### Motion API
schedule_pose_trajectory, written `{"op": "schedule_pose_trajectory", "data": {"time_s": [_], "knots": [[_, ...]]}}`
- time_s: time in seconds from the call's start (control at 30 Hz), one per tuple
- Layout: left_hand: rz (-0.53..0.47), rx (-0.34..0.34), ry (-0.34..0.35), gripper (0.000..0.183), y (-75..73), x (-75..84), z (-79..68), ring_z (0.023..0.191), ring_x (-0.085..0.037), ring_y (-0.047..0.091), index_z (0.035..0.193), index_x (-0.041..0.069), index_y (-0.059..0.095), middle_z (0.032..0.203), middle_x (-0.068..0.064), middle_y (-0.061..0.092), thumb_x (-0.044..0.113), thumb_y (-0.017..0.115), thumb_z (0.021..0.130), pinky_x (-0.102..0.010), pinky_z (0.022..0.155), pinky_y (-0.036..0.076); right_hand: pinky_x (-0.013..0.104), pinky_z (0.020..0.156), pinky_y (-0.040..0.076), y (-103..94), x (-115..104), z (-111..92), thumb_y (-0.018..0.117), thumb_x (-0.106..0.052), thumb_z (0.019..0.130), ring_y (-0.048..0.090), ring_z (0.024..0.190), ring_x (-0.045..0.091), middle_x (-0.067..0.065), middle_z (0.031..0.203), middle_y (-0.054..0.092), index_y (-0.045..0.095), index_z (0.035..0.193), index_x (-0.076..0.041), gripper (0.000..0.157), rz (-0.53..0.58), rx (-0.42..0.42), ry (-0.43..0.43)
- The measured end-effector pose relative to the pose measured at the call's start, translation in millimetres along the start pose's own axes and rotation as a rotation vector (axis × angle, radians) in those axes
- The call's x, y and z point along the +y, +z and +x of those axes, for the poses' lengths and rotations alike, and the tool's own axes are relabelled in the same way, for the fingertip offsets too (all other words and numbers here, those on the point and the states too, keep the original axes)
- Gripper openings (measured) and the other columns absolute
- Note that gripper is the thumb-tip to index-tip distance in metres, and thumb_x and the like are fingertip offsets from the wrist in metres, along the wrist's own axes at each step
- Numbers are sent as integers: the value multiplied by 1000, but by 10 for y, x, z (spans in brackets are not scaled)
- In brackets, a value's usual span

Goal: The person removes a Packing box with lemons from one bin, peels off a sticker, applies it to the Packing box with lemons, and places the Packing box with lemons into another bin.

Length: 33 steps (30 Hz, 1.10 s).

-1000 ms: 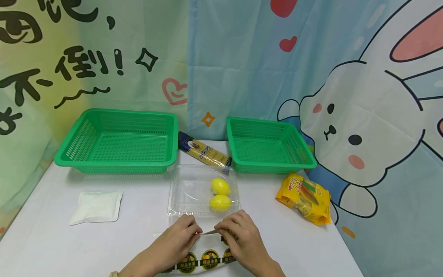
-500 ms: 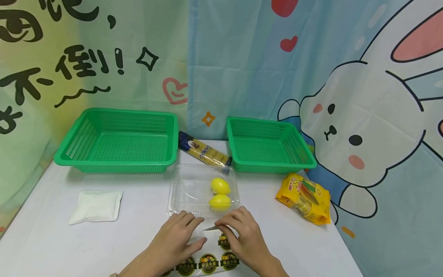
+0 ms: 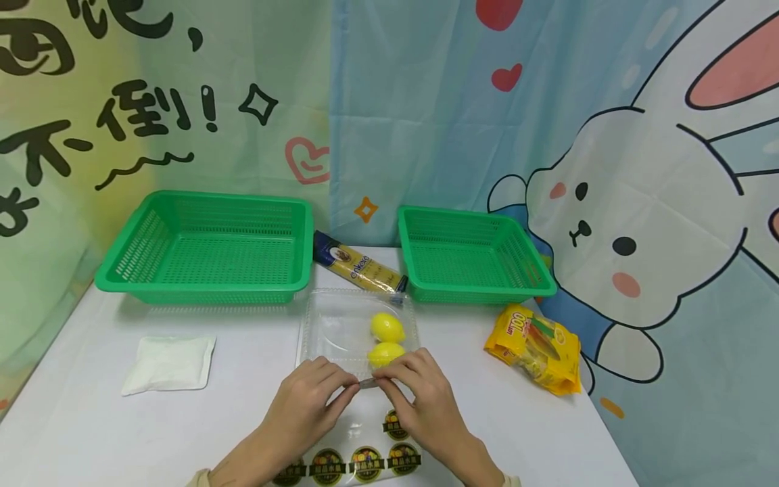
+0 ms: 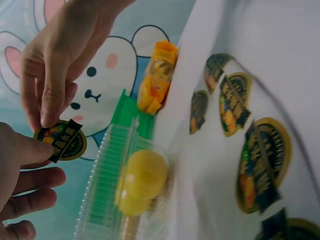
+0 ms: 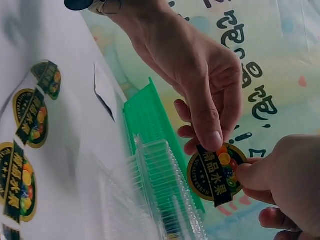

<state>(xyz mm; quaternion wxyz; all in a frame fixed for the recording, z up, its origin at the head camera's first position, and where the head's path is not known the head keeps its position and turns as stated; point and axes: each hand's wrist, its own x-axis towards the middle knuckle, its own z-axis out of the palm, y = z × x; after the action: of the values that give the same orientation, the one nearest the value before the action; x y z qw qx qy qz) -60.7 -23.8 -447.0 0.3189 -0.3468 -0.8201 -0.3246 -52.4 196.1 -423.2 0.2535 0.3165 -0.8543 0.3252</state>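
Sticker [image 5: 212,175] — between both hands [image 3: 312,398] [image 3: 422,399], pinched at edges

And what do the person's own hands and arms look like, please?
The left hand and right hand are bare, without visible rings. A pale beige fabric left sleeve and matching right sleeve show at the frame's edge. A dark rounded item, too cropped to identify, shows by the left wrist.

A white table [image 3: 79,419] carries a sheet of round stickers [image 3: 359,439] below the grip, a clear container [image 3: 335,331] beyond it, a white packet [image 3: 169,364] to its left, a yellow bag [image 3: 537,348] to its right and, farther past it, a large green basket [image 3: 203,284], a gold packet [image 3: 365,268] and a smaller green basket [image 3: 481,295]
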Motion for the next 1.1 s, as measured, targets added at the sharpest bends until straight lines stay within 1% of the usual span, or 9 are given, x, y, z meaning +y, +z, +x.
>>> {"op": "schedule_pose_trajectory", "data": {"time_s": [0.13,0.23,0.37,0.5,0.57,0.67,0.77,0.83,1.1], "knots": [[-5,4,-25,15,-37,-39,69,72,-5,61,86,17,76,81,11,73,11,89,80,-21,62,47,23,80,52,6,6,38,80,-9,91,61,94,13,-6,101,69,77,109,-14,18,20,-31,88],[-13,-7,-60,14,-79,-61,127,74,-7,63,88,16,77,83,10,74,11,88,82,-23,64,50,23,79,55,3,12,56,78,-11,94,63,94,12,-6,103,69,76,109,-14,15,47,-46,147],[-36,-26,-123,12,-117,-83,179,76,-8,64,90,15,78,84,8,74,11,87,84,-23,65,51,19,67,51,20,35,78,77,-9,94,61,84,5,-8,96,70,76,105,-15,12,75,-25,171],[-70,-41,-183,12,-124,-96,222,81,-9,64,94,14,77,87,7,73,8,84,87,-23,67,52,23,59,49,41,59,132,78,-10,94,58,76,3,-7,88,70,77,103,-15,10,102,1,211],[-106,-55,-226,11,-116,-100,247,84,-9,63,96,14,76,89,6,72,8,82,89,-24,69,54,25,59,49,45,73,169,78,-11,94,58,76,3,-6,87,70,78,103,-15,9,120,7,247],[-171,-80,-321,8,-89,-116,279,85,-6,62,97,14,76,89,7,71,8,79,92,-26,71,54,25,60,49,48,104,227,79,-13,94,59,77,4,-6,88,71,78,103,-15,9,148,-4,309],[-222,-86,-416,7,-49,-148,306,81,-4,60,97,14,77,87,7,70,9,78,94,-25,68,51,23,62,48,65,141,282,78,-15,95,59,78,4,-6,89,72,79,103,-16,8,176,-19,367],[-238,-79,-459,5,-16,-177,324,77,-4,58,97,14,77,85,7,70,10,77,95,-25,67,48,22,63,47,85,165,323,78,-15,95,60,77,5,-5,90,73,80,103,-15,8,200,-19,402],[-253,-50,-529,5,82,-287,397,69,-5,57,95,10,79,81,3,72,9,75,97,-25,64,48,22,66,50,196,286,447,79,-14,94,63,73,9,1,92,78,82,102,-12,9,256,-12,509]]}}
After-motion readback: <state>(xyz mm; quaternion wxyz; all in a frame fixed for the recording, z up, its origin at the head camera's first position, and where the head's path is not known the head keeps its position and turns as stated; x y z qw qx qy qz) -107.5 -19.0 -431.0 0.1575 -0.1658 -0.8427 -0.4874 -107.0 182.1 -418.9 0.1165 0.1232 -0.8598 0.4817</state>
